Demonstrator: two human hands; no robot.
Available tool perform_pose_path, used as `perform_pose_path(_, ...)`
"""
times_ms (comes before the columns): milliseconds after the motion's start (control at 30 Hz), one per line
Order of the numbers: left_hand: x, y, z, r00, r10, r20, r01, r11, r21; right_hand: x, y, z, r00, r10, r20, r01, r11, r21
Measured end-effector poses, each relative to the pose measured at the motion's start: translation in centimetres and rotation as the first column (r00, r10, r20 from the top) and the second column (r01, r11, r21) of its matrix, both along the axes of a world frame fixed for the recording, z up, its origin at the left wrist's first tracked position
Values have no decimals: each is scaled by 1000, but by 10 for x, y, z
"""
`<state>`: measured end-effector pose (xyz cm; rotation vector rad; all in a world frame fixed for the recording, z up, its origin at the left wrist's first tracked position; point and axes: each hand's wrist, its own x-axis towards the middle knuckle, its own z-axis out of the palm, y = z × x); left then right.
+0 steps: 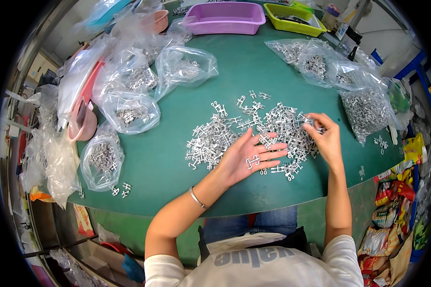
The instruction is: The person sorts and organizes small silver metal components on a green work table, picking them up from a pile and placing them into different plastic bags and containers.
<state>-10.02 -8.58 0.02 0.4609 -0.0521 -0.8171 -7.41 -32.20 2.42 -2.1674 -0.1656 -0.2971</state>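
Note:
My left hand [235, 162] lies palm up with its fingers spread over the front of the heaped parts. One small silver metal hook piece [252, 161] rests on its palm, and a few more pieces [267, 140] show at its fingers. To the right, my right hand [329, 138] is closed in a pinch on small metal hook pieces [319, 128] at the edge of the right heap. How many it holds is hidden by the fingers. Two loose heaps of like pieces spread under and around both hands, the left heap [207, 138] and the right heap [285, 119].
Clear plastic bags of metal parts stand on the green table [163, 177], at the left [102, 158] and right [366, 112]. A purple basin [225, 19] and a yellow-green tray [292, 23] sit at the back. A pink container [84, 126] stands far left.

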Motion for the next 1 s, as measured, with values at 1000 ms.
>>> perform_pose_path(1000,7,11,4,983,88,160,-134,941,309,-22,-41,-15,888,284,-361,151,561,814)
